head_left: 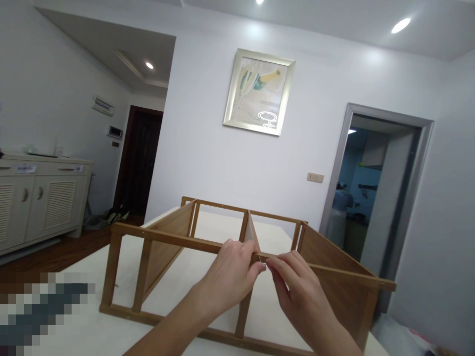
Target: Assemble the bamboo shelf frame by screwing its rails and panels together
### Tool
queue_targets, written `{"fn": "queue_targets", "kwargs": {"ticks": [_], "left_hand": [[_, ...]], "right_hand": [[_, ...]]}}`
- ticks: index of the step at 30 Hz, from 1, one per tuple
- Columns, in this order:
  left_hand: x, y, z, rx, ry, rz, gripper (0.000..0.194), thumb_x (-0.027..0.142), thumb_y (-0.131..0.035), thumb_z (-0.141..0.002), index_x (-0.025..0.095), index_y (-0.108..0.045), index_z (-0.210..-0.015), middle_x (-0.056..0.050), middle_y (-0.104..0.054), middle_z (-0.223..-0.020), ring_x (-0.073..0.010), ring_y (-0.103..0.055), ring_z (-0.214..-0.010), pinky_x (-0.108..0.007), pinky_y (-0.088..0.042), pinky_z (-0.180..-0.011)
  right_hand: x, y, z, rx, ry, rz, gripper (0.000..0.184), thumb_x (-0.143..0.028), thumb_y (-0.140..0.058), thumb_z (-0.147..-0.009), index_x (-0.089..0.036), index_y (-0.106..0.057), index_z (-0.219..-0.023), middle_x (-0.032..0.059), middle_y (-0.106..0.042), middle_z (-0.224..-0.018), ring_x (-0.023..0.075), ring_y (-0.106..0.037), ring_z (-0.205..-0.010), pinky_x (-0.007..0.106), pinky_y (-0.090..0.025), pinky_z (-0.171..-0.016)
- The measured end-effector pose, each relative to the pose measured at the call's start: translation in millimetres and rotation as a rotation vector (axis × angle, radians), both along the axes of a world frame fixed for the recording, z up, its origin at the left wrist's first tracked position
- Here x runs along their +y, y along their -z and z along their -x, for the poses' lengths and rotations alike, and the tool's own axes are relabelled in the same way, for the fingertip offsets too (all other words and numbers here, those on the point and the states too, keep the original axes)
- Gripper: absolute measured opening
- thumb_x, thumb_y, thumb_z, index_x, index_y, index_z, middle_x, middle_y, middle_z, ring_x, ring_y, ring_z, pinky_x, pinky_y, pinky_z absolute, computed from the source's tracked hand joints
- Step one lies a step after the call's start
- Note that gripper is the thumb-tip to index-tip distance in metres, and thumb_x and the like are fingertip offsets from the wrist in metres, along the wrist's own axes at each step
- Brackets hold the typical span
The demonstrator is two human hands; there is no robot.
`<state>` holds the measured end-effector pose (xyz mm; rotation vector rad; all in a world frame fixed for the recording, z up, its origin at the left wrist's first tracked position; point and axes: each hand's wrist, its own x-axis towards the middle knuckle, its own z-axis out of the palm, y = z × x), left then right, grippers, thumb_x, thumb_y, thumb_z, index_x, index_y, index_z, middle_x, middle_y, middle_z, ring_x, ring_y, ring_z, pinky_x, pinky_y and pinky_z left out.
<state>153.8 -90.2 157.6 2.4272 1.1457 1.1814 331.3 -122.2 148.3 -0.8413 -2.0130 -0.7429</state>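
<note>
A wooden shelf frame (pixel 163 236) lies on its side on a white table (pixel 85 336). Its near top rail runs across the middle of the view. My left hand (pixel 232 274) is closed around that rail where the middle divider panel (pixel 250 230) meets it. My right hand (pixel 297 287) pinches a small metal piece, perhaps a screw, at the same joint, its fingertips touching those of the left hand. What the pinch holds is too small to name for sure.
A white louvred sideboard (pixel 37 202) stands at the left wall beside a dark door (pixel 137 158). A framed picture (pixel 258 91) hangs ahead. At the right, an open doorway (pixel 371 198) shows a person in a kitchen. A pixelated patch covers the lower left.
</note>
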Motion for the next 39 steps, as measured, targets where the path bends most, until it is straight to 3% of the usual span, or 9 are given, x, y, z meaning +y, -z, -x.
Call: {"fn": "queue_targets", "kwargs": {"ticks": [6, 18, 24, 29, 39], "left_hand": [[-1, -0.2, -2, -0.002, -0.023, 0.026, 0.013, 0.029, -0.058, -0.090, 0.022, -0.065, -0.097, -0.006, -0.070, -0.096, -0.0278, -0.060, -0.099, -0.042, -0.045, -0.088], [0, 1.2, 1, -0.013, -0.001, 0.029, 0.017, 0.031, -0.057, -0.090, 0.021, -0.064, -0.101, -0.006, -0.070, -0.101, -0.0276, -0.058, -0.102, -0.041, -0.046, -0.089], [0, 3.2, 1, -0.018, 0.003, 0.017, 0.016, 0.031, -0.057, -0.090, 0.022, -0.064, -0.101, -0.006, -0.070, -0.101, -0.0285, -0.059, -0.103, -0.042, -0.046, -0.089], [2, 4.2, 1, -0.017, 0.006, 0.002, 0.015, 0.031, -0.057, -0.090, 0.023, -0.064, -0.101, -0.006, -0.070, -0.101, -0.0285, -0.059, -0.102, -0.042, -0.045, -0.089], [3, 8.2, 0, 0.022, -0.013, -0.067, 0.018, 0.027, -0.070, -0.081, 0.023, -0.060, -0.096, -0.004, -0.070, -0.096, -0.0275, -0.060, -0.096, -0.040, -0.044, -0.085]], "right_hand": [[0, 2.4, 1, -0.024, 0.027, -0.026, 0.018, -0.009, -0.047, -0.096, -0.019, -0.062, -0.094, 0.0037, -0.061, -0.077, 0.0164, -0.055, -0.071, 0.030, -0.046, -0.064], [8, 31.8, 1, -0.040, 0.078, -0.223, 0.023, -0.006, -0.052, -0.092, -0.013, -0.061, -0.113, 0.0084, -0.070, -0.085, 0.0175, -0.064, -0.073, 0.031, -0.052, -0.067], [4, 29.0, 4, -0.055, 0.110, -0.206, 0.024, -0.008, -0.050, -0.094, -0.014, -0.061, -0.115, 0.0076, -0.069, -0.082, 0.0173, -0.063, -0.070, 0.031, -0.051, -0.064], [2, 23.8, 7, -0.041, 0.130, -0.156, 0.019, -0.011, -0.048, -0.096, -0.016, -0.063, -0.105, 0.0051, -0.065, -0.076, 0.0161, -0.060, -0.067, 0.030, -0.047, -0.062], [-9, 25.7, -4, 0.123, -0.028, -0.104, 0.020, -0.005, -0.053, -0.091, -0.018, -0.062, -0.104, 0.0052, -0.065, -0.081, 0.0166, -0.060, -0.072, 0.029, -0.048, -0.062]]}}
